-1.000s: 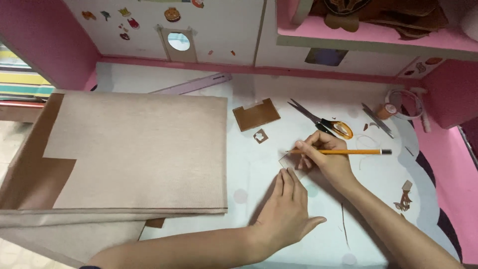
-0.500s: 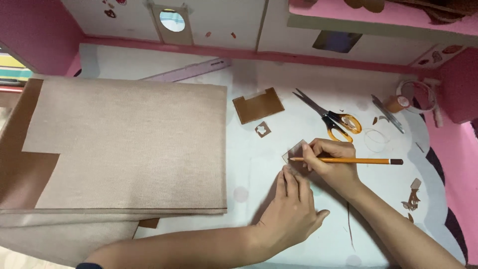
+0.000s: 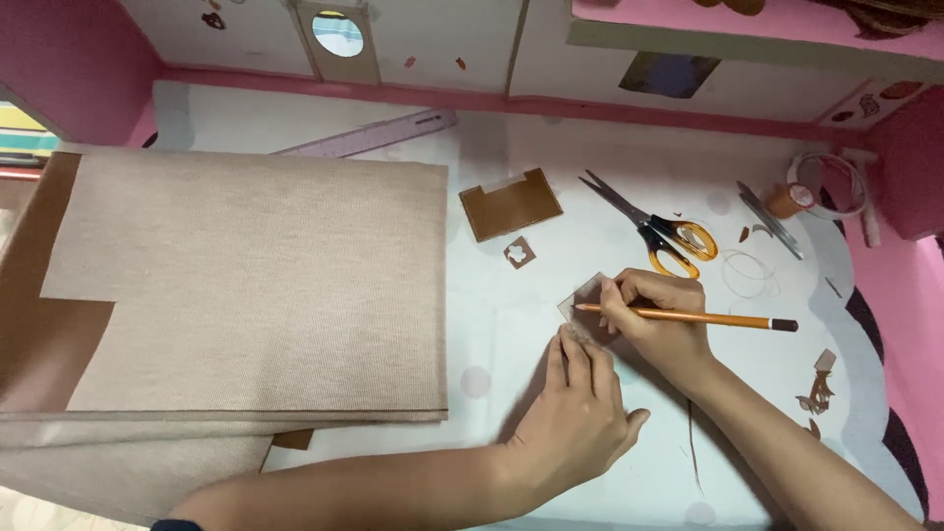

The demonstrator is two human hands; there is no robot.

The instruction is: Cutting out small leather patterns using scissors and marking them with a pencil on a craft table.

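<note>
Hands barely shifted: left hand (image 3: 580, 418) flat on small tan card piece (image 3: 587, 298), right hand (image 3: 657, 317) gripping orange pencil (image 3: 688, 317).

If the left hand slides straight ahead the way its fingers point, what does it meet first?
The left hand points up the table. Its fingertips already press the small translucent piece; beyond that, probably the right hand holding the pencil.
</note>
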